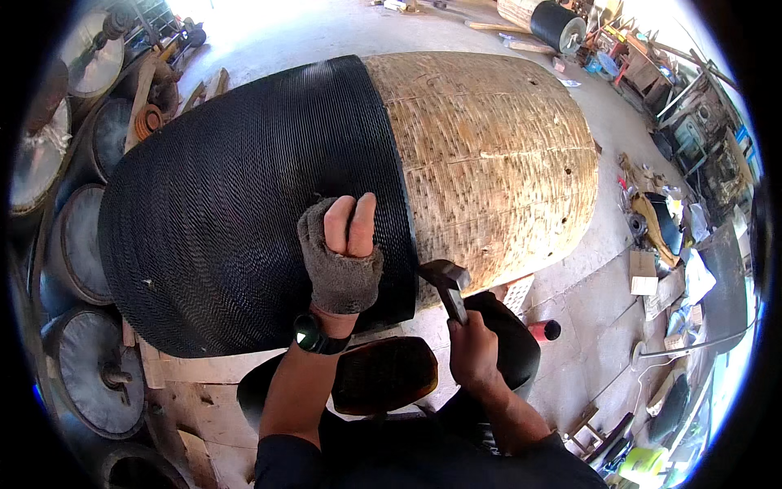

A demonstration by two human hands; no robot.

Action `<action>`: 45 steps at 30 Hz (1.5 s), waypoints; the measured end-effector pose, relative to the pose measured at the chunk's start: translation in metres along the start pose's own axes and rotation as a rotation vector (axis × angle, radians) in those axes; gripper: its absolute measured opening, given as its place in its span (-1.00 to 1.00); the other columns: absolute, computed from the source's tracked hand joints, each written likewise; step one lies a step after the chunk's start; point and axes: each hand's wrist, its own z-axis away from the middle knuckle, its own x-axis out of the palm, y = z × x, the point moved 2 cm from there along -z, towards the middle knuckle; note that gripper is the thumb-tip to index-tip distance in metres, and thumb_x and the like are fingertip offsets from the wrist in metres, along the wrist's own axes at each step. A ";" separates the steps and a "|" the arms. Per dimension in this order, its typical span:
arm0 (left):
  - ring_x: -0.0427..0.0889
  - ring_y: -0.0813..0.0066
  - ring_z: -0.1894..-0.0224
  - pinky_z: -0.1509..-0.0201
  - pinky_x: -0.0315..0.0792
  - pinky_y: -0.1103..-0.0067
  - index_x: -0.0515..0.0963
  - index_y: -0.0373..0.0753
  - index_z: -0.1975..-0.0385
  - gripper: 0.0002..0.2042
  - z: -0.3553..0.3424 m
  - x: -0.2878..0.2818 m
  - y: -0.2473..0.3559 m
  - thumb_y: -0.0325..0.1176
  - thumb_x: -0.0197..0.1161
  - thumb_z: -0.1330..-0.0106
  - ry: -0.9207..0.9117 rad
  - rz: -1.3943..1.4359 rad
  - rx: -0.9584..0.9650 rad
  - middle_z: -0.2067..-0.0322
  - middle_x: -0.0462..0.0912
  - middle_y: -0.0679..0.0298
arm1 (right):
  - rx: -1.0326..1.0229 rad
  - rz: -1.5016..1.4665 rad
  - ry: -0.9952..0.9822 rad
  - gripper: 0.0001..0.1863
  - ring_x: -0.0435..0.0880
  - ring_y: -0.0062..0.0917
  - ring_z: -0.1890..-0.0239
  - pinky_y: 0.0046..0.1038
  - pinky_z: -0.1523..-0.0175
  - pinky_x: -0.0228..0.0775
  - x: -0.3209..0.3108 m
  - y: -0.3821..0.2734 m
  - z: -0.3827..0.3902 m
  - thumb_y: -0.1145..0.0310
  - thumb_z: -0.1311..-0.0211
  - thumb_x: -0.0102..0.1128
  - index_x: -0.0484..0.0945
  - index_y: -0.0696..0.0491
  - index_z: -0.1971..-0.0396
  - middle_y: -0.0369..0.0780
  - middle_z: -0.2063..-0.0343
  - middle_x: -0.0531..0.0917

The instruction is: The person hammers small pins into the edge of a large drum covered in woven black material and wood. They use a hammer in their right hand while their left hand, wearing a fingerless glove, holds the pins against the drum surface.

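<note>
A large drum (489, 155) lies across in front of me, its right part pale, rough and dotted with small marks. Black, finely ridged wire-like wrapping (244, 187) covers its left part and ends in a straight edge near the middle. My left hand (342, 248), in a grey fingerless-looking glove, rests on the wrapping close to that edge. Two bare fingers stretch over the surface; the thumb is hidden. My right hand (472, 350) grips a hammer (448, 285) by its handle. The hammer's head is beside the wrapping's edge, at the drum's near side; whether they touch is unclear.
Between my knees is a dark, rounded seat-like object (383, 375). Several metal-ended rollers (90, 367) line the left side. A red can with a black top (544, 330) stands right of my knee. Cardboard (643, 273) and scrap clutter the right; another black-wrapped drum (558, 28) lies far off.
</note>
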 end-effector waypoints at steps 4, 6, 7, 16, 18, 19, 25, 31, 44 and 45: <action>0.53 0.09 0.10 0.05 0.48 0.25 0.55 -0.22 -0.02 -0.55 0.028 -0.003 0.025 -0.73 0.21 -0.09 -0.064 0.075 -0.110 0.10 0.49 0.11 | -0.113 -0.056 0.158 -0.78 0.61 -0.06 0.56 -0.22 0.43 0.45 -0.029 -0.004 0.032 0.53 -0.25 0.18 0.47 0.24 0.13 -0.01 0.51 0.62; 0.53 0.10 0.10 0.05 0.49 0.26 0.55 -0.22 -0.02 -0.53 0.009 -0.006 0.007 -0.73 0.21 -0.07 -0.033 0.044 -0.046 0.10 0.49 0.11 | -0.167 -0.042 0.193 -0.81 0.63 0.03 0.49 -0.17 0.42 0.45 -0.022 -0.024 -0.002 0.50 -0.29 0.16 0.45 0.21 0.14 0.06 0.50 0.62; 0.53 0.11 0.10 0.06 0.49 0.27 0.55 -0.22 -0.03 -0.53 0.011 -0.005 0.006 -0.73 0.21 -0.07 -0.028 0.037 -0.042 0.10 0.49 0.12 | -0.193 -0.036 0.214 -0.82 0.63 0.08 0.45 -0.15 0.41 0.46 -0.014 -0.032 -0.022 0.48 -0.30 0.15 0.44 0.20 0.15 0.09 0.49 0.61; 0.54 0.13 0.10 0.04 0.48 0.25 0.53 -0.23 -0.05 -0.54 0.011 -0.002 0.005 -0.65 0.24 -0.07 -0.007 0.015 -0.029 0.10 0.48 0.13 | -0.154 0.116 0.152 -0.78 0.59 0.12 0.51 -0.11 0.46 0.42 -0.013 -0.038 -0.041 0.42 -0.31 0.21 0.39 0.19 0.18 0.10 0.57 0.56; 0.54 0.14 0.10 0.06 0.50 0.26 0.54 -0.22 -0.03 -0.55 0.012 -0.001 0.005 -0.70 0.21 -0.10 -0.004 0.025 -0.040 0.12 0.48 0.12 | -0.091 0.037 0.100 -0.78 0.61 0.10 0.50 -0.14 0.44 0.45 -0.007 -0.021 -0.036 0.40 -0.34 0.18 0.42 0.20 0.16 0.12 0.54 0.58; 0.54 0.15 0.11 0.07 0.50 0.27 0.53 -0.22 -0.03 -0.56 0.009 -0.001 0.005 -0.69 0.21 -0.11 -0.004 0.013 -0.029 0.12 0.48 0.12 | -0.083 0.014 0.108 -0.78 0.62 0.08 0.52 -0.17 0.44 0.46 -0.012 -0.022 -0.030 0.40 -0.36 0.17 0.42 0.21 0.15 0.12 0.54 0.59; 0.54 0.19 0.13 0.07 0.50 0.32 0.53 -0.23 -0.03 -0.61 0.008 0.001 0.006 -0.69 0.19 -0.19 -0.008 -0.024 -0.029 0.11 0.48 0.11 | -0.171 -0.107 0.202 -0.75 0.63 0.07 0.49 -0.12 0.40 0.48 -0.007 -0.003 0.017 0.45 -0.23 0.23 0.43 0.20 0.16 0.08 0.53 0.62; 0.57 0.21 0.12 0.03 0.50 0.34 0.51 -0.27 -0.02 -0.65 0.004 -0.001 0.015 -0.67 0.18 -0.22 -0.039 -0.076 0.014 0.14 0.54 0.11 | 0.131 -0.116 0.033 -0.75 0.60 0.12 0.50 -0.01 0.45 0.37 0.004 0.036 0.058 0.28 -0.37 0.19 0.38 0.14 0.31 0.12 0.60 0.57; 0.64 0.27 0.17 0.02 0.50 0.32 0.46 -0.16 -0.18 -0.52 0.068 -0.016 0.073 -0.60 0.27 -0.23 -0.259 0.498 -0.270 0.27 0.64 0.19 | 0.098 -0.210 -0.011 -0.75 0.60 0.07 0.51 -0.09 0.44 0.36 -0.023 0.027 0.057 0.29 -0.40 0.16 0.40 0.17 0.35 0.09 0.61 0.56; 0.64 0.28 0.18 0.03 0.51 0.33 0.46 -0.15 -0.18 -0.50 0.065 -0.017 0.073 -0.61 0.28 -0.21 -0.258 0.463 -0.262 0.27 0.64 0.20 | 0.079 -0.231 -0.006 -0.75 0.58 0.02 0.53 -0.13 0.44 0.35 -0.023 0.025 0.055 0.29 -0.42 0.14 0.41 0.18 0.34 0.07 0.61 0.54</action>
